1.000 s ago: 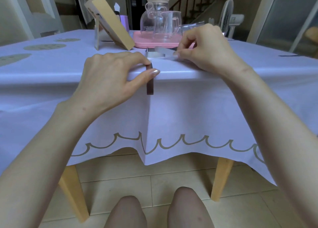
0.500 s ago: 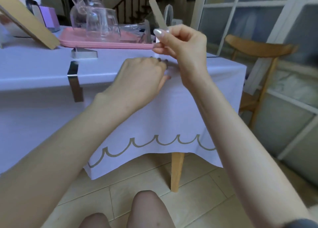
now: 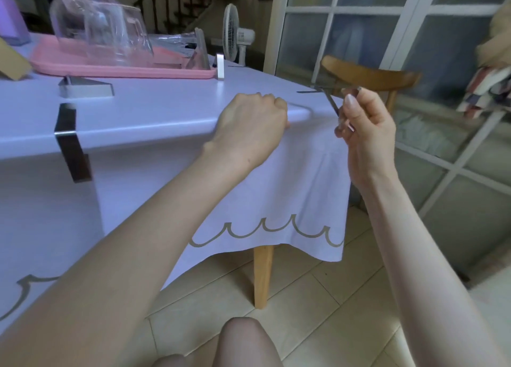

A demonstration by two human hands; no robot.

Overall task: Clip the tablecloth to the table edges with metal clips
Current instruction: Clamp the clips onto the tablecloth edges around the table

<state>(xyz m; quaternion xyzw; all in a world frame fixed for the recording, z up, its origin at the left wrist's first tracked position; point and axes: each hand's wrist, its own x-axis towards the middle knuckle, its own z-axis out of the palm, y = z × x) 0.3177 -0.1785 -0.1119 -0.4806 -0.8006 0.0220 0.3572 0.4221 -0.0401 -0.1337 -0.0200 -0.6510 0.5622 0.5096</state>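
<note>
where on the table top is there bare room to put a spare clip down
Free: the cloth between the loose clip and the left hand, and the strip right of the pink tray toward the far corner. Crowded: the tray itself, with glassware and more clips.

Tablecloth (image 3: 166, 112) over table, seemingly smooth.

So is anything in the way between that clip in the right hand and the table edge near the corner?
Nothing visible blocks it. The right hand holds the metal clip just off the corner. The left hand presses the tablecloth onto the edge beside that spot, not across it.
</note>
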